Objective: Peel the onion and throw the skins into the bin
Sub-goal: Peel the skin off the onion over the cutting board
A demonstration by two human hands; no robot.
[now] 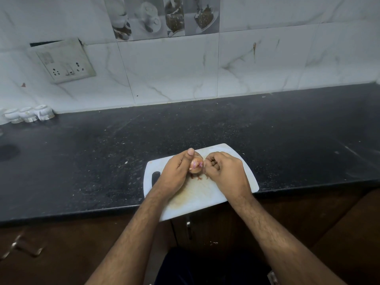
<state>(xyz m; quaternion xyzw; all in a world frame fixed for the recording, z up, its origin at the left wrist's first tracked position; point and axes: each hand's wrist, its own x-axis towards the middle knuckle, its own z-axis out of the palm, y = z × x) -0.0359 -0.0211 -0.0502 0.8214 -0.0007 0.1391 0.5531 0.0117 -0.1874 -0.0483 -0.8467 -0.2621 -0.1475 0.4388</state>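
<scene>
Left grip (177, 171) curled round onion (196, 166), right grip (223, 171) pinching its skin (over cutting board (242, 161))

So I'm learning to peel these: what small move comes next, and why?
Probably pull the right hand away from the onion to strip off the skin it seems to pinch. The left hand grips the onion over the cutting board, and brown skin still covers part of it.

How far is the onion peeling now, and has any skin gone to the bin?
Done: a few skin scraps lie on the cutting board. In hand: the left hand grips the onion while the right hand picks at its skin. Left: the rest of the peeling, then binning; no bin is in view.
</scene>
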